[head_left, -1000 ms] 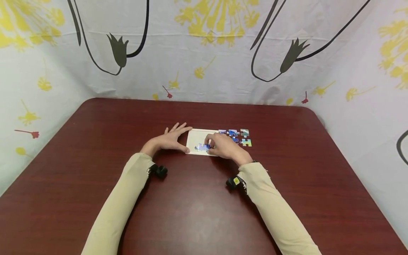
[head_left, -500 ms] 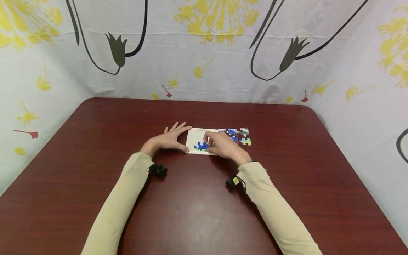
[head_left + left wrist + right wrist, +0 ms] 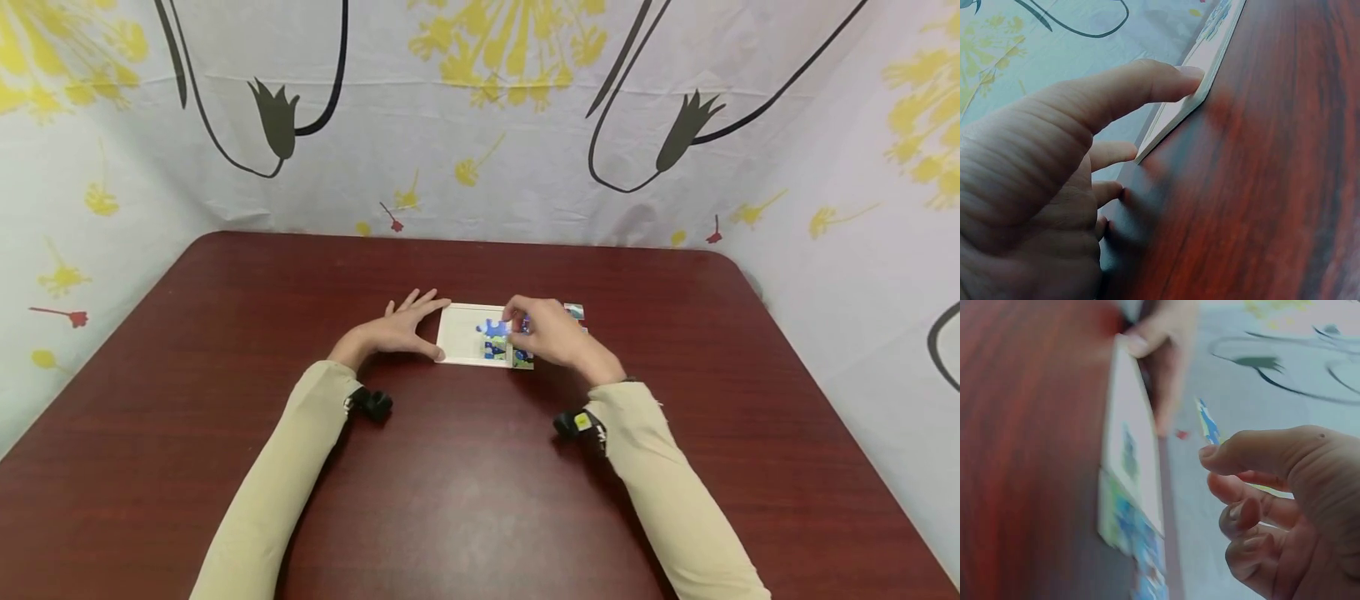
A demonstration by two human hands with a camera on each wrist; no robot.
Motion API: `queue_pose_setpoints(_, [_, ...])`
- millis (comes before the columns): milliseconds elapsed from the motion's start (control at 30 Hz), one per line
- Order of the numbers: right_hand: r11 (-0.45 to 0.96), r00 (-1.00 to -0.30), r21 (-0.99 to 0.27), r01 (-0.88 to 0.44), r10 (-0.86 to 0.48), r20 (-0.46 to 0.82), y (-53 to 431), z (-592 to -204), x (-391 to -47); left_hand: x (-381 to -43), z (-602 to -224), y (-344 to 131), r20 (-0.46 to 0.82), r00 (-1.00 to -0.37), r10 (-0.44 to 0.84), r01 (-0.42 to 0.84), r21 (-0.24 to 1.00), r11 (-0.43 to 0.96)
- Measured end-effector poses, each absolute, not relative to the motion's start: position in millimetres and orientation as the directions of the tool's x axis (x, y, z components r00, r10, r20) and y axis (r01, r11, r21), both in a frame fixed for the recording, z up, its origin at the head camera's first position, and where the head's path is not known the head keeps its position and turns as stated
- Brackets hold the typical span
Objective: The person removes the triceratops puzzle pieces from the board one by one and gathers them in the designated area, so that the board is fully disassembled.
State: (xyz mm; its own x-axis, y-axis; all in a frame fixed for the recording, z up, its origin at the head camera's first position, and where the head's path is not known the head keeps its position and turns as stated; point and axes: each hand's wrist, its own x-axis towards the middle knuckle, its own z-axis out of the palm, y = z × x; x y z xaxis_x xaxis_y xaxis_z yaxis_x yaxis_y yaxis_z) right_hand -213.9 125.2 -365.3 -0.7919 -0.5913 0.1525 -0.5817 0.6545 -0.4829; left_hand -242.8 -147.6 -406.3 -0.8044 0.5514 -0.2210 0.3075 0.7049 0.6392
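Note:
My left hand lies spread at the left end of a shallow white puzzle tray. Its thumb rests on the near corner, and its index fingertip touches the far corner. Over the right part of the tray, my right hand pinches a blue jigsaw piece between thumb and fingers. The right wrist view shows that jigsaw piece raised, tilted nearly edge-on. Beneath it, a blue-green patch of puzzle sits inside the tray, partly covered by the held piece.
Several loose jigsaw pieces lie against the tray's right edge, partly hidden by my right hand. Another loose piece shows beyond the knuckles. All rest on a dark red wooden table, with a patterned cloth hanging behind.
My right hand has moved right and lifted from low over the middle of the tray, carrying the jigsaw piece and uncovering the patch beneath. My left hand stays in place.

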Motion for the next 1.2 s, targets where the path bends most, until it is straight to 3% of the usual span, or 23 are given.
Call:
queue_pose_setpoints(133, [0.677, -0.817, -0.488, -0.551, -0.557, 0.150, 158, -360, -212, -243, -407, -149, -0.226, -0.804, 0.550, 0.308, 0.632, 0.711])
queue_pose_setpoints(367, [0.751, -0.852, -0.476, -0.458, -0.523, -0.006, 199, -370, -208, -239, -409, -152, -0.219, -0.812, 0.540, 0.305, 0.630, 0.714])
queue_pose_setpoints(667, [0.705, -0.808, -0.526, -0.476, -0.586, -0.054, 195, -377, -204, -234, -409, -155, -0.220, -0.819, 0.530, 0.294, 0.632, 0.717])
queue_pose_setpoints(900, [0.745, -0.821, -0.501, -0.440, -0.560, -0.112, 196, -383, -211, -237, -409, -152, -0.218, -0.819, 0.531, 0.299, 0.628, 0.718])
queue_pose_setpoints(1200, [0.760, -0.844, -0.489, -0.428, -0.530, -0.085, 199, -370, -207, -241, -407, -145, -0.215, -0.812, 0.542, 0.310, 0.628, 0.713])
